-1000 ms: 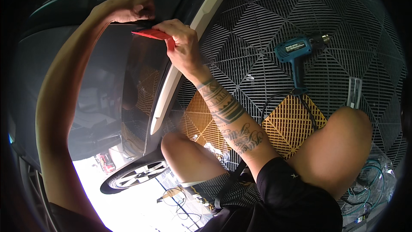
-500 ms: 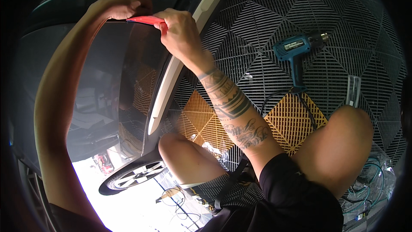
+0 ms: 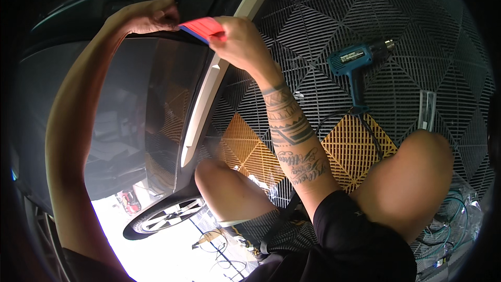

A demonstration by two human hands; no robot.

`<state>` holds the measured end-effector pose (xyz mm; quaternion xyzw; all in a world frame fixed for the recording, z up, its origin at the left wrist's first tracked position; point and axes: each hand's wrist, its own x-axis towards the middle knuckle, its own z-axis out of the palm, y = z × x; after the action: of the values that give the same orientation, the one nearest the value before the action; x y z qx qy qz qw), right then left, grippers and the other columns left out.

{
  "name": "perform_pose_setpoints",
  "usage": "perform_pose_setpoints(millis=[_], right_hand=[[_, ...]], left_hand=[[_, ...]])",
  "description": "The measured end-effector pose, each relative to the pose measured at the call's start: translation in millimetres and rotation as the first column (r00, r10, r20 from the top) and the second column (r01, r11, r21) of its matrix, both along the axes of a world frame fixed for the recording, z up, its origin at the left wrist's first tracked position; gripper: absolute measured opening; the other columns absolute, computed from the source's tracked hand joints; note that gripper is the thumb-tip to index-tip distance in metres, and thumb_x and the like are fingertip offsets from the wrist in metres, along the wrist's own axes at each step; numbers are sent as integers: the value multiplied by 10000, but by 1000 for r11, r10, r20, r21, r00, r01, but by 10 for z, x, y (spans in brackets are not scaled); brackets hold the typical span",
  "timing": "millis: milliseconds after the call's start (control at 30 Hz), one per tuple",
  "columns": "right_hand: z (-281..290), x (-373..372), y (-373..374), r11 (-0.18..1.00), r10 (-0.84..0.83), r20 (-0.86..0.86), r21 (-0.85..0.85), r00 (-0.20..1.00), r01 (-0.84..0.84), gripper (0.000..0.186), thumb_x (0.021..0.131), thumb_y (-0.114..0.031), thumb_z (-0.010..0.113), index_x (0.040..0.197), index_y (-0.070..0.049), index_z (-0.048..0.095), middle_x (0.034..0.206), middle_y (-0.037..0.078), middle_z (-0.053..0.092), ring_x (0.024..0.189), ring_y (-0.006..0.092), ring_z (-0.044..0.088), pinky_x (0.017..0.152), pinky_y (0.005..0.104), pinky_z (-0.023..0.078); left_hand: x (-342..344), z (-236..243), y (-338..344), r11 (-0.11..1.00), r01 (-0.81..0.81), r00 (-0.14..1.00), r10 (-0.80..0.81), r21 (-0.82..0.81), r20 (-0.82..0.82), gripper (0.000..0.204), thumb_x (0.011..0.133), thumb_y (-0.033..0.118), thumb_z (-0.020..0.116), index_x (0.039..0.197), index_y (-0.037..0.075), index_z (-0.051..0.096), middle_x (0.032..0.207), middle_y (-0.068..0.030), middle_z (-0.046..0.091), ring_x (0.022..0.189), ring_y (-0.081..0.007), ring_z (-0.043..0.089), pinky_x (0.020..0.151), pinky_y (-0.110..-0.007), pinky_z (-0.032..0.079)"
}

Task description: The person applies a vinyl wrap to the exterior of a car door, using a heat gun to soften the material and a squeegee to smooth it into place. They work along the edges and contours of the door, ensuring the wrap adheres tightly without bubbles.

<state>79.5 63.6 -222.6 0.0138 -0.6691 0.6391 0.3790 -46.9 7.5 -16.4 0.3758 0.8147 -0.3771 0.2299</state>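
A flat red squeegee with a blue edge is pinched in my right hand, its blue side facing the dark car body. My left hand is just left of the squeegee's tip, curled shut near the upper edge of the grey car panel. Whatever its fingers may grip is hidden. Both arms reach up and away from me, the left one passing in front of the panel.
On the grated tile floor at the right lies a blue heat gun with a black cord. A clear plastic strip is beside my right knee. Green hoses or cables are coiled lower right. A car wheel stands lower left.
My right hand has pulled right and slightly nearer with the squeegee, now turned so its face and blue edge show more. My left hand has come slightly nearer and left.
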Motion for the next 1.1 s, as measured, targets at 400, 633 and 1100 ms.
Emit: perform_pose_setpoints(millis=[400,633,1100], right_hand=[[467,-182,167,971,134,-32,202,990,-125,173,716,-108,632,857,-22,683,697,184,632,618,324,627,625,380,526],[507,-263,90,969,146,-18,204,989,-140,160,723,-121,640,841,-19,679,693,193,630,633,325,636,638,381,535],[594,7,478,902,292,301,229,908,-366,169,706,-165,594,766,-19,654,667,165,635,597,315,631,597,387,510]], left_hand=[[41,6,-27,987,-120,991,126,105,-49,339,780,263,651,1045,64,578,824,-83,606,754,-200,562,670,-330,439],[35,12,14,997,-57,998,58,46,-32,296,768,231,625,979,27,582,742,-77,575,681,-180,513,607,-324,414],[-149,-59,-109,998,-45,999,45,53,-14,463,791,431,662,1002,31,562,814,-89,568,774,-226,556,710,-342,437]])
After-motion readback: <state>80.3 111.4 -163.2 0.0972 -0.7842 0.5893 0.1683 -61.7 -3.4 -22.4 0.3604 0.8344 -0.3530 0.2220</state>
